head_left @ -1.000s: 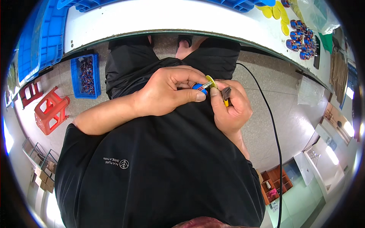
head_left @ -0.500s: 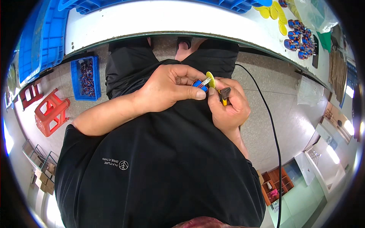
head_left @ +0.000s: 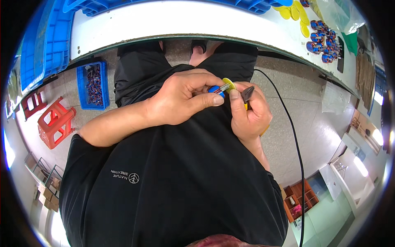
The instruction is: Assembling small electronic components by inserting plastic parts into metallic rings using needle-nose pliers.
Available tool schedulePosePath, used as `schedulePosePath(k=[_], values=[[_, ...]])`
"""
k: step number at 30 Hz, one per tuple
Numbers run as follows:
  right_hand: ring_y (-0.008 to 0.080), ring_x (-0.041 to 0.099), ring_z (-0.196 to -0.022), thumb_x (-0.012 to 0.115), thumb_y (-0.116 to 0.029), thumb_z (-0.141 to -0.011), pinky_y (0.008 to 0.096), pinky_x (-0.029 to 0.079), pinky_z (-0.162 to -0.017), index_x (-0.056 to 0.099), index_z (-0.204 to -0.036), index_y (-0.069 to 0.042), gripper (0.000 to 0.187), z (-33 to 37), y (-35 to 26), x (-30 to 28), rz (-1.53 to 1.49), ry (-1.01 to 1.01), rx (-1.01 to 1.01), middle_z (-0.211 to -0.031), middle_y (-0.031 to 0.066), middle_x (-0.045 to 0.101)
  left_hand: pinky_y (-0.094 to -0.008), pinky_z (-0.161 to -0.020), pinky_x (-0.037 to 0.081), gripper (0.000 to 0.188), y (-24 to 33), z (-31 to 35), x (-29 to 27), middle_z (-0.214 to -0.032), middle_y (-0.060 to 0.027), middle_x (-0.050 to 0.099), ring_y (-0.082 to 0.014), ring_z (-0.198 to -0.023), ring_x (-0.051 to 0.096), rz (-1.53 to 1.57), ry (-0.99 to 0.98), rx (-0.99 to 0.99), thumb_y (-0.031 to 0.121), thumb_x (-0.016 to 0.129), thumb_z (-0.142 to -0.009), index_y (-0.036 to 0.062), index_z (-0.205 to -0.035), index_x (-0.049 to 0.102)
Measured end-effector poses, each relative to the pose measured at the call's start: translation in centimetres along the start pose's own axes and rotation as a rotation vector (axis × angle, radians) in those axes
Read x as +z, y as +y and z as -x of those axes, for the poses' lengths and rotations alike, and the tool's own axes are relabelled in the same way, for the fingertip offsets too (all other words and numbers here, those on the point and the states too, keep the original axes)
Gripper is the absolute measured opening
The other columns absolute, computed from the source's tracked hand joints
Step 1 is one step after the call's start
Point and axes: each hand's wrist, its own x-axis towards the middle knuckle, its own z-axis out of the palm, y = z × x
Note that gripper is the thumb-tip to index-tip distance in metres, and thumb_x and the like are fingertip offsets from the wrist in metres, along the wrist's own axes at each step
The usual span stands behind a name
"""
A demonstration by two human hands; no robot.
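My left hand [head_left: 183,96] pinches a small coil [head_left: 216,91] wound with blue wire between thumb and fingertips. Silver leads [head_left: 224,87] stick out of the coil to the right and meet a thin yellow disc [head_left: 230,84]. My right hand [head_left: 252,113] has that disc between thumb and finger, and also keeps a pair of pliers [head_left: 247,94] in its palm, dark jaws up and yellow grip partly hidden. Whether the leads go through the disc cannot be made out. Both hands are above my lap, close together.
Ahead runs a white table [head_left: 164,24] with blue crates [head_left: 45,45] on and beside it. At its right lie several coils [head_left: 325,41] and yellow discs [head_left: 303,18]. A blue bin [head_left: 105,84] of small parts and a red stool [head_left: 55,122] stand left. A black cable [head_left: 293,123] hangs right.
The yellow disc has tilted, its face turned more upward. The pliers have turned in my right hand, their jaws now pointing up and a little further right. My left hand has barely moved.
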Motion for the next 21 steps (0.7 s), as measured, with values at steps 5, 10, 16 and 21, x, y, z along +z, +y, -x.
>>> schedulePosePath(k=[5,10,16,21], values=[[0.0158,0.063,-0.075,0.072,0.009,-0.083,0.0241,0.048,-0.066,0.077,-0.102,0.005,0.02,0.11,0.35,0.1,-0.098,-0.012,0.0,-0.098,0.0118,0.075,-0.0211,-0.057,0.036,0.023,-0.13,0.22,0.05,-0.084,0.001,0.061,-0.0058,-0.065,0.044,0.103,0.006,-0.088,0.01,0.076,-0.099,-0.001,-0.119,0.073],[0.0149,0.062,-0.074,0.073,0.01,-0.083,0.0231,0.047,-0.065,0.077,-0.105,0.006,0.023,0.56,0.2,0.73,-0.068,0.036,-0.057,-0.1,0.0118,0.075,-0.0228,-0.077,0.056,0.025,0.05,0.3,-0.28,-0.112,-0.0118,0.065,-0.014,-0.089,0.069,0.202,-0.035,-0.195,0.004,0.071,-0.101,-0.0071,-0.123,0.068],[0.0136,0.06,-0.073,0.072,0.011,-0.084,0.0226,0.045,-0.065,0.077,-0.111,0.006,0.028,0.57,0.24,0.38,-0.079,-0.021,-0.036,-0.103,0.0119,0.074,-0.0247,-0.078,0.058,0.023,-0.16,0.14,-0.71,-0.113,-0.0125,0.065,-0.0161,-0.088,0.071,0.015,-0.086,-0.074,0.005,0.068,-0.104,-0.0079,-0.123,0.067],[0.0137,0.059,-0.075,0.072,0.01,-0.086,0.023,0.045,-0.066,0.077,-0.114,0.006,0.029,0.68,0.58,0.13,-0.149,-0.053,-0.013,-0.104,0.0124,0.073,-0.0252,-0.078,0.058,0.023,0.13,0.11,-0.81,-0.112,-0.0129,0.065,-0.0167,-0.087,0.071,0.083,-0.101,-0.108,0.005,0.065,-0.105,-0.0084,-0.124,0.066]])
